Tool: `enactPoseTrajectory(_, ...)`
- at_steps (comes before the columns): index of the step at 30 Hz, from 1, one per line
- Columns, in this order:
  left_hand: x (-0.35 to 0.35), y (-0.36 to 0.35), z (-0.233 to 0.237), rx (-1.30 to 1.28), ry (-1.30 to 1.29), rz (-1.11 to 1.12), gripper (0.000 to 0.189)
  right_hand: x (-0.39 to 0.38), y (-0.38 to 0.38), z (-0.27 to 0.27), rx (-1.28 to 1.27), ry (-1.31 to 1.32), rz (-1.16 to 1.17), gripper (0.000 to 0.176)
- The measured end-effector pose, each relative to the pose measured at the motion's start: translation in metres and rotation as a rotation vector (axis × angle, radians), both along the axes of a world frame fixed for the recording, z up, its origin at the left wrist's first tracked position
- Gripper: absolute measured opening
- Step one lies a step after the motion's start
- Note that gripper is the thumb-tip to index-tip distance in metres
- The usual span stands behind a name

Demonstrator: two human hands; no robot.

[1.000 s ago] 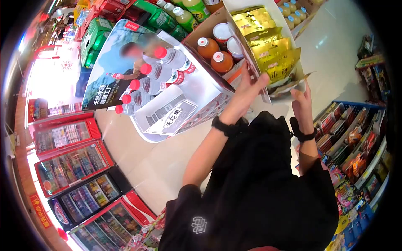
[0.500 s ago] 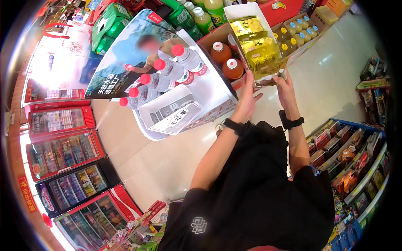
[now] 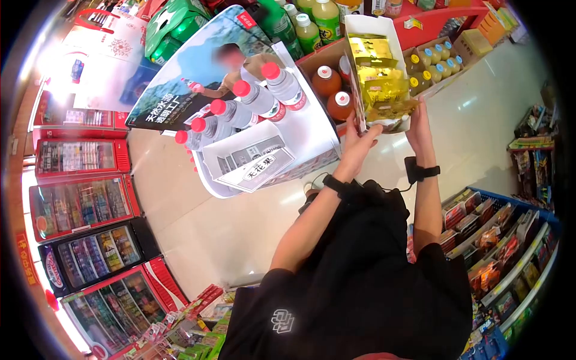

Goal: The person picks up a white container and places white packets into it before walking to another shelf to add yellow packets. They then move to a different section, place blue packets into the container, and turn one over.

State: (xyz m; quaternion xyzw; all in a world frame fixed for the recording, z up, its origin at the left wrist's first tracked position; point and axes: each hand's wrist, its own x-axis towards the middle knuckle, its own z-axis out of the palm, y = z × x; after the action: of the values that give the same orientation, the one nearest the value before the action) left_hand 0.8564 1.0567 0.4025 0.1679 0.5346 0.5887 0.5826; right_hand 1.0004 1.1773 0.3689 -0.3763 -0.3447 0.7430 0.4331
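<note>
A long white display box (image 3: 363, 25) is held out in front of me, its open top showing several yellow foil packets (image 3: 384, 84). My left hand (image 3: 358, 147) grips its near left corner, thumb along the near edge. My right hand (image 3: 420, 133) is against the near right side, fingers pointing up along the wall; its grip is partly hidden. Just left of the box, orange-brown bottles with white caps (image 3: 329, 81) stand in a carton. A white open box (image 3: 252, 163) with black lettering and dark packets sits on the display stand, near my left hand.
Red-capped water bottles (image 3: 282, 87) line the white display stand (image 3: 315, 135). Small yellow-capped bottles (image 3: 423, 78) fill a carton at the right. Red-framed refrigerators (image 3: 84, 207) stand along the left. A snack rack (image 3: 492, 240) is close to my right arm.
The packet box has shifted slightly right in view and stands more upright. My right hand has moved from the near edge up along the right side. The camera view has shifted a little.
</note>
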Motion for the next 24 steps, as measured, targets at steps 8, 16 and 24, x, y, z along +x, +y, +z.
enactPoseTrajectory(8,-0.002,-0.012,0.012,0.027,-0.112,-0.089,0.085,-0.003,0.029,0.012,-0.021,0.073,0.171,0.046)
enactPoseTrajectory(16,0.003,-0.018,-0.004,0.275,0.099,0.059,0.082,-0.007,0.041,0.005,-0.115,0.142,-0.038,0.062)
enactPoseTrajectory(24,-0.004,-0.016,0.025,0.302,0.069,0.133,0.090,-0.023,0.036,0.051,-0.111,0.305,0.018,0.063)
